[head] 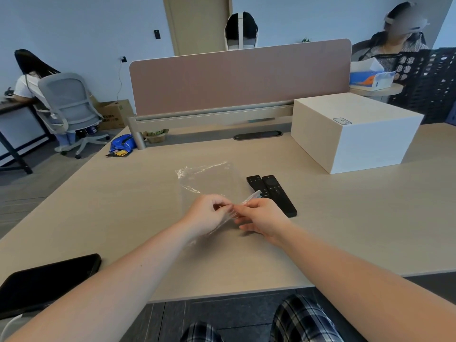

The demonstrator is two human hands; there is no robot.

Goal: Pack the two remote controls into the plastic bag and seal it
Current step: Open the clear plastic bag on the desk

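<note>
A clear plastic bag (pixel 209 180) lies flat on the light wooden desk (pixel 123 213), its near edge lifted. My left hand (pixel 208 214) and my right hand (pixel 262 218) both pinch that near edge, fingertips almost touching. Two black remote controls lie side by side just right of the bag: the shorter one (pixel 256 183) on the left, the longer one (pixel 280 195) on the right, its near end beside my right hand. Both remotes are outside the bag.
A large white box (pixel 355 130) stands at the back right. A black phone (pixel 47 280) lies at the near left edge. A blue snack packet (pixel 122 144) sits at the back left, under the pink divider (pixel 239 75). People sit behind.
</note>
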